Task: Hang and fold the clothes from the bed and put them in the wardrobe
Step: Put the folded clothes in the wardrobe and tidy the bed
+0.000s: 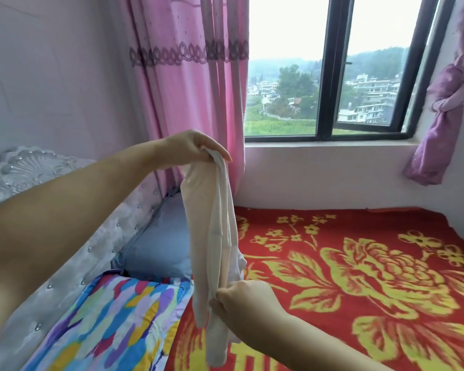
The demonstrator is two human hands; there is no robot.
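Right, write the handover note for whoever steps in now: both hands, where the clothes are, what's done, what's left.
Left hand: raised, pinching the top end of the cream garment.
Right hand: lower, gripping the same garment near its bottom, so it hangs stretched between the two hands above the bed.
Below it lie the red floral blanket, a blue-grey pillow and a multicoloured pillow by the headboard.
Done: garment lifted off the bed.
Left: fold or hang it, then put it in the wardrobe, which is out of view. No other loose clothes show on the visible part of the bed.
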